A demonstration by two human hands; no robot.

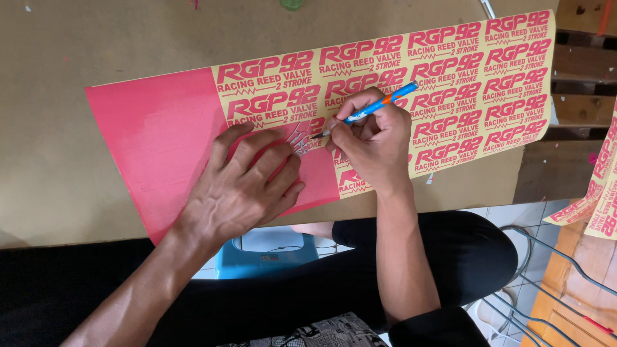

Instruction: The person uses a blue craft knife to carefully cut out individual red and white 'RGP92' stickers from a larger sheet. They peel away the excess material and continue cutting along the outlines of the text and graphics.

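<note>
The sticker sheet (360, 83) lay flat on the brown board (96, 51), under both hands. It seemed thin, light and easy to tear, so it was best held by flat pressure. It was pink, with yellow backing and repeated pink lettering. The left hand (247, 183) was spread open, pressing it down. The right hand (373, 138) was closed around a blue and orange craft knife (369, 109), whose tip touched the sheet just beside the left fingers.

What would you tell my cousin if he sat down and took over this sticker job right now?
Left hand: flat on the pink sticker sheet, pressing it onto the brown board.
Right hand: fingers grip a blue and orange craft knife, tip at the peeled edge mid-sheet.
Done: the yellow background is stripped from the sheet's left part.
Left: the lettered yellow rows to the right.
</note>
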